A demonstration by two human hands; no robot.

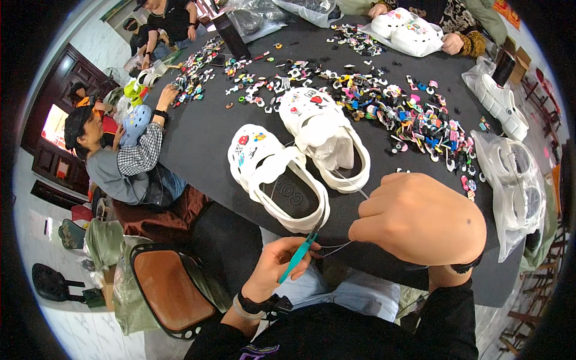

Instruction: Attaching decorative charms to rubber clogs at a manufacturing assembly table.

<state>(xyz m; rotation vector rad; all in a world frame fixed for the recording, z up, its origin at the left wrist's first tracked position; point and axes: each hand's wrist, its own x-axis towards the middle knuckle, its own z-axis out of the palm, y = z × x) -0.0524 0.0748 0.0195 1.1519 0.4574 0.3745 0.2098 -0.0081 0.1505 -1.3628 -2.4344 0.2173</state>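
Two white foam clogs stand side by side on the black table in front of me. The left clog (255, 168) and the right clog (312, 120) have colourful charms on their toes, and clear plastic shows inside the right one. Small teal-handled snips (295, 263) are gripped in my left hand (267, 271), their dark tip at the left clog's heel. My right hand (420, 219) is closed in a fist on a thin clear cord (339, 246), just right of the clogs. The cord runs toward my left hand, and another stretch reaches the right clog.
Loose colourful charms (414, 123) spread across the table (204, 141) beyond the clogs. Bagged white clogs (513, 180) lie at the right edge. Across the table, a person's hands hold a white pair (408, 30). A co-worker (129, 150) sits at the left holding a blue clog (136, 125).
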